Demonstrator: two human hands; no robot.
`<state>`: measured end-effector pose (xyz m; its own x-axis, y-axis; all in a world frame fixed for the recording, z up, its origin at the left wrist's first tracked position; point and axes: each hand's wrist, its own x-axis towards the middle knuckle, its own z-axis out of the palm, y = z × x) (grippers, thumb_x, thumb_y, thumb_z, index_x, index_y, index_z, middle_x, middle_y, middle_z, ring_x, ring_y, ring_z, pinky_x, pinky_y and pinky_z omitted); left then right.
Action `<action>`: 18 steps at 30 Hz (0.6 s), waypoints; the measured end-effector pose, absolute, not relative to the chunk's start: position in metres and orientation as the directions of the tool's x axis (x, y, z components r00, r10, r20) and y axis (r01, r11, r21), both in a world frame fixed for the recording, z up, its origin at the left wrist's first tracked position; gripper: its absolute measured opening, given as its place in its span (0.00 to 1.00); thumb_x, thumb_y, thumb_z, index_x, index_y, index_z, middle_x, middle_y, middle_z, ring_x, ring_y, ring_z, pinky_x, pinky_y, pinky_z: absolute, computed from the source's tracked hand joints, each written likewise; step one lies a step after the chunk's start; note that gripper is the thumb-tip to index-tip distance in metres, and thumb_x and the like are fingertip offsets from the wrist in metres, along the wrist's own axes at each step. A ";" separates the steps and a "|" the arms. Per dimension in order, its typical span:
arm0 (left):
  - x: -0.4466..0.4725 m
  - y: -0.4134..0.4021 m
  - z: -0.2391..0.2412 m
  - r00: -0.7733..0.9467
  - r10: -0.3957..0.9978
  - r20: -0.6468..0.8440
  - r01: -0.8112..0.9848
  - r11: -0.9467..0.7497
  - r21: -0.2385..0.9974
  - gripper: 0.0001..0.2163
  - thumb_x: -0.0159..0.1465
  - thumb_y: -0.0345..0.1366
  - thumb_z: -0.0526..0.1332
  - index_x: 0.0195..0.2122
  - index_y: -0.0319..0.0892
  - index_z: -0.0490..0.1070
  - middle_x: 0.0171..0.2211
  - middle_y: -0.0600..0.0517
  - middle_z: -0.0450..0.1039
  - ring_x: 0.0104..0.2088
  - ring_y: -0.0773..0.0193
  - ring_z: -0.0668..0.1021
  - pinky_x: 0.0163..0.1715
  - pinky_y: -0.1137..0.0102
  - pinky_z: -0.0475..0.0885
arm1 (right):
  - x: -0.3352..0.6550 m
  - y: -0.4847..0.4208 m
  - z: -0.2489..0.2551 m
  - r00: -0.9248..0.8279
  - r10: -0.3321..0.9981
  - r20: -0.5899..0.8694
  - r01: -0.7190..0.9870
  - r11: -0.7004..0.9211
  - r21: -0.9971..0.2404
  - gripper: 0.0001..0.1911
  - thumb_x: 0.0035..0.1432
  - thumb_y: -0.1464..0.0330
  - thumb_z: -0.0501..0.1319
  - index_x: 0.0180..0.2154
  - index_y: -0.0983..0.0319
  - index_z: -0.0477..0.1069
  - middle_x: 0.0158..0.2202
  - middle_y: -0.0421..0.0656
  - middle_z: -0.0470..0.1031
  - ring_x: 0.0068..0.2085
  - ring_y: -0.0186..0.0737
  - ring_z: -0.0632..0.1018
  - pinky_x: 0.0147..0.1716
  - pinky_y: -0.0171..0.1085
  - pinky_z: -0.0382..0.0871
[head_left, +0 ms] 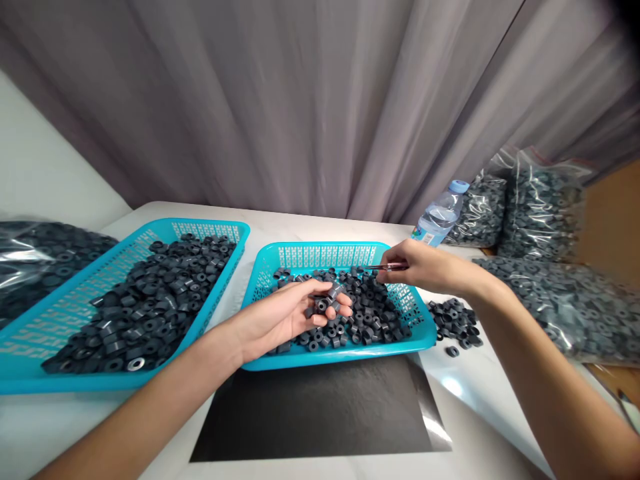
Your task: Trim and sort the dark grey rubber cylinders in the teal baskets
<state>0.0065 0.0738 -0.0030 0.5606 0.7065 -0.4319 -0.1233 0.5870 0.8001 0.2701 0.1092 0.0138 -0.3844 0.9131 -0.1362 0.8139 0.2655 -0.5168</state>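
My left hand (280, 315), palm up, is closed around several dark grey ring-shaped pieces (323, 305) over the middle blue basket (345, 355). Pinched in my right hand (417, 261) is a slim pair of tweezers (396, 266), its thin metal tip pointing left above the basket's far right part. Under both hands lie many loose dark rings (373, 300), short cylinders with holes through them. Whether the tip grips a ring I cannot tell.
A larger blue basket (239, 250) of similar rings stands at left, beside a clear bag (55, 257). A black sheet (320, 413) lies in front. At right are a loose ring pile (454, 321), a water bottle (440, 215) and filled bags (545, 207).
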 end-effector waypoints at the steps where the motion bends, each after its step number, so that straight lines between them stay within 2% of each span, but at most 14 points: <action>1: 0.006 0.074 -0.004 0.557 0.711 -0.429 -0.122 0.581 0.804 0.13 0.70 0.34 0.59 0.37 0.30 0.80 0.37 0.42 0.77 0.30 0.71 0.72 0.25 0.82 0.68 | 0.270 0.109 0.015 -0.405 0.906 -0.127 0.780 0.269 -0.565 0.14 0.57 0.57 0.65 0.29 0.62 0.73 0.22 0.35 0.60 0.25 0.32 0.60 0.25 0.36 0.51; 4: 0.006 0.075 -0.005 0.549 0.718 -0.428 -0.117 0.573 0.811 0.12 0.69 0.34 0.60 0.38 0.30 0.81 0.38 0.42 0.77 0.31 0.70 0.72 0.27 0.81 0.69 | 0.265 0.107 0.018 -0.497 0.864 -0.082 0.646 0.306 -0.700 0.18 0.57 0.53 0.66 0.30 0.62 0.73 0.23 0.35 0.58 0.26 0.32 0.58 0.25 0.35 0.50; 7: 0.007 0.075 -0.006 0.543 0.728 -0.419 -0.124 0.563 0.817 0.10 0.68 0.33 0.62 0.39 0.31 0.81 0.40 0.41 0.78 0.32 0.70 0.73 0.29 0.80 0.70 | 0.257 0.102 0.022 -0.571 0.821 -0.017 0.529 0.352 -0.772 0.21 0.58 0.51 0.65 0.31 0.63 0.73 0.25 0.35 0.58 0.27 0.32 0.58 0.26 0.35 0.50; 12: 0.007 0.074 -0.005 0.553 0.760 -0.341 -0.139 0.488 0.862 0.07 0.66 0.32 0.64 0.39 0.33 0.81 0.42 0.42 0.78 0.36 0.68 0.74 0.33 0.78 0.70 | 0.248 0.095 0.028 -0.599 0.800 0.018 0.469 0.370 -0.802 0.21 0.60 0.51 0.64 0.33 0.64 0.73 0.25 0.35 0.58 0.27 0.32 0.57 0.26 0.34 0.51; 18: 0.007 0.072 0.000 0.553 0.758 -0.346 -0.130 0.488 0.863 0.06 0.63 0.29 0.67 0.40 0.36 0.81 0.41 0.45 0.79 0.37 0.68 0.73 0.35 0.77 0.69 | 0.246 0.092 0.032 -0.587 0.809 0.032 0.463 0.368 -0.806 0.19 0.59 0.53 0.64 0.32 0.63 0.73 0.26 0.36 0.59 0.27 0.31 0.57 0.26 0.34 0.52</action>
